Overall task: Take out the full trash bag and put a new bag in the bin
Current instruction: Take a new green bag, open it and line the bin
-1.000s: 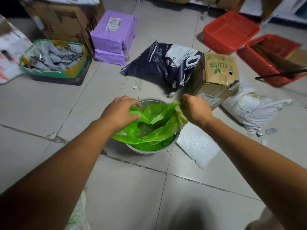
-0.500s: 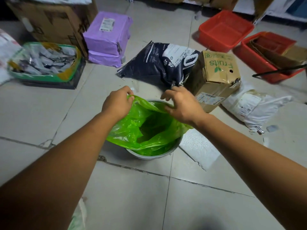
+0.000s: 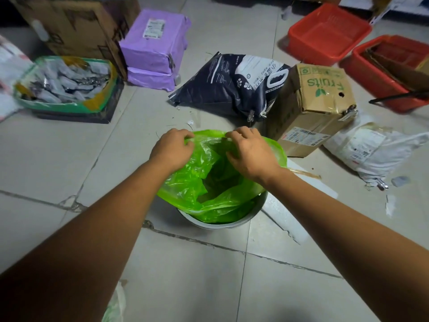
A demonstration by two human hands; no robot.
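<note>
storeroom/packing area: parcels (image 3: 155, 46), cartons (image 3: 313, 105), crates (image 3: 326, 33) on tile floor (image 3: 69, 159).

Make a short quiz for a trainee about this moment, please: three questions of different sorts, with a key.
1. True or false: the green bag already covers the whole rim of the bin.
2. Which edge of the bag do the left hand and the right hand grip: A near, B far?
3. What word is printed on the cardboard box?

Key: 1 false; 2 B; 3 Fruits.
</note>
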